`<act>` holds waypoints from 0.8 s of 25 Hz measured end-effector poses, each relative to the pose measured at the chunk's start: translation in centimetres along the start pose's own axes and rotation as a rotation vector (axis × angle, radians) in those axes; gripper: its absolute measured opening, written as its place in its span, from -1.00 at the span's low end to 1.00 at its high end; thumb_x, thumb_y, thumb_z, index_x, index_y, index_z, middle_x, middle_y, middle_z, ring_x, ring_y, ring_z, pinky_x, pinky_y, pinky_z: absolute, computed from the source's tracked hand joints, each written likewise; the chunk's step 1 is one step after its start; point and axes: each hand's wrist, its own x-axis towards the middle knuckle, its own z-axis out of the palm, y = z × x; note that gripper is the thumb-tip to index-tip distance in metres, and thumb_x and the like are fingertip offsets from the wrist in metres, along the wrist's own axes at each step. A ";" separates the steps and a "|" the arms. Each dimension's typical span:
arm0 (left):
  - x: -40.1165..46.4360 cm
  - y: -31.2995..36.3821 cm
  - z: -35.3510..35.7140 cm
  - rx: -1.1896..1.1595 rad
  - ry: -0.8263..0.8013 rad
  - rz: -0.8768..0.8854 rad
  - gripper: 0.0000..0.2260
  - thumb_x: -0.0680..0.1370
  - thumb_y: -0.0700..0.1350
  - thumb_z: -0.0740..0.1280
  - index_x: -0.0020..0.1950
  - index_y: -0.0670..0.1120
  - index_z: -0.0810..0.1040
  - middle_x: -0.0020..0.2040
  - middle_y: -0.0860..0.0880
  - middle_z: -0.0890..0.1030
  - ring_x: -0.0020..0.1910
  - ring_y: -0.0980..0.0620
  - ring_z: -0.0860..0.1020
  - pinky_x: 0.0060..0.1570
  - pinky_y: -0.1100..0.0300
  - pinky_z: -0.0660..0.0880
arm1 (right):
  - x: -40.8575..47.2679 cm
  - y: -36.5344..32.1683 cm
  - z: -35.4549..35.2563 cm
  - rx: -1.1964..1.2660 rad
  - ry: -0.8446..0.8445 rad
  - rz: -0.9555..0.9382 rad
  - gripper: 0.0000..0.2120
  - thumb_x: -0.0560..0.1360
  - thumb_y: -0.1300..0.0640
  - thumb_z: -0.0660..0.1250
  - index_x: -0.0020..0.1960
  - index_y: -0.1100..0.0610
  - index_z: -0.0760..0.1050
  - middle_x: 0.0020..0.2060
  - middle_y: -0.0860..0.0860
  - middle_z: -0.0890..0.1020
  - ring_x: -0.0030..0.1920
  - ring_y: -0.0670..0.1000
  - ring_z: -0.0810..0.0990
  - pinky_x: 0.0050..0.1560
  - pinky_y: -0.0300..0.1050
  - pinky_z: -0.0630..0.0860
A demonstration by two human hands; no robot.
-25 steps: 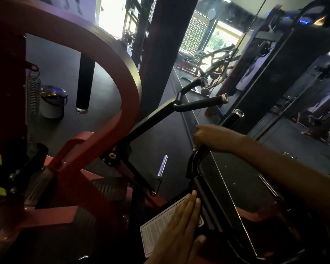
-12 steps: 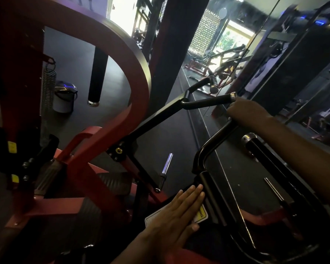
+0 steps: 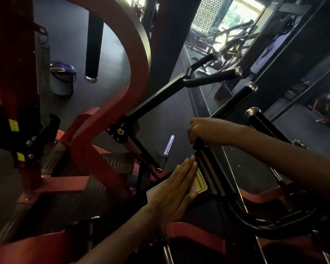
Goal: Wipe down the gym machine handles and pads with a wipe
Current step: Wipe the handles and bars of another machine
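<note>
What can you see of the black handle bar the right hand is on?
The black handle bar is a glossy metal tube rising diagonally toward the upper right, ending in a dark grip with a chrome end cap. The right hand is closed around its lower stretch, near the bend, with a bit of dark cloth-like material showing under the fingers; whether that is the wipe is unclear. Below the hand the tube runs down past the yellow warning label.

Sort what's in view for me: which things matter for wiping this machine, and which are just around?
Job:
right hand, closed on the black handle bar
left hand, flat on the warning label
far grip
near grip

Just around:
bin
coil spring
chrome peg
</note>
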 end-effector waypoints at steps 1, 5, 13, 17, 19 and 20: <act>-0.2 0.1 0.4 -0.069 0.051 -0.078 -0.45 0.64 0.00 -0.01 0.54 -0.21 -0.12 0.57 -0.10 -0.14 0.55 -0.02 -0.12 0.52 0.00 -0.06 | 0.0 0.1 0.1 -0.001 -0.006 0.000 -0.75 0.56 0.04 0.21 0.20 -0.02 0.53 0.17 -0.10 0.55 0.16 -0.11 0.39 0.12 -0.23 0.41; -0.7 0.6 2.2 -0.166 0.183 -0.262 -0.43 0.64 0.11 -0.10 0.54 -0.18 -0.13 0.57 -0.05 -0.09 0.55 0.05 -0.10 0.51 0.08 -0.15 | -0.3 0.2 0.2 0.037 -0.038 0.013 -0.75 0.55 0.08 0.26 0.21 -0.03 0.53 0.18 -0.11 0.56 0.15 -0.11 0.40 0.06 -0.29 0.37; -0.4 0.0 2.7 -0.198 0.242 -0.359 -0.39 0.61 0.22 -0.14 0.56 -0.10 -0.12 0.55 0.02 0.03 0.53 0.15 -0.05 0.52 0.07 -0.13 | -1.2 9.2 -2.1 0.173 -0.045 0.522 -0.92 0.45 0.24 0.36 -0.17 0.12 0.62 -0.13 0.15 0.61 -0.02 0.19 0.60 -0.01 -0.04 0.51; -0.5 -0.4 3.0 -0.177 0.238 -0.344 -0.38 0.60 0.25 -0.16 0.55 -0.08 -0.13 0.50 0.13 0.01 0.52 0.21 -0.05 0.51 0.13 -0.16 | -3.2 12.9 -2.0 0.151 -0.035 0.775 -0.83 0.45 0.20 0.39 0.00 0.26 0.60 0.00 0.27 0.57 0.00 0.25 0.57 0.07 0.07 0.52; -0.5 -0.6 2.9 -0.176 0.236 -0.340 -0.37 0.60 0.25 -0.17 0.55 -0.08 -0.13 0.50 0.12 0.03 0.52 0.21 -0.04 0.50 0.15 -0.18 | -3.1 12.5 -1.7 0.065 -0.047 0.807 -0.81 0.45 0.19 0.38 0.02 0.27 0.57 0.03 0.26 0.55 0.03 0.25 0.57 0.08 0.10 0.53; -0.5 -0.5 2.9 -0.172 0.249 -0.335 -0.38 0.61 0.25 -0.16 0.55 -0.08 -0.13 0.49 0.11 0.08 0.51 0.21 -0.02 0.50 0.16 -0.18 | -2.9 11.8 -1.7 0.035 -0.024 0.780 -0.80 0.45 0.21 0.36 0.04 0.27 0.56 0.05 0.26 0.53 0.06 0.26 0.56 0.08 0.09 0.52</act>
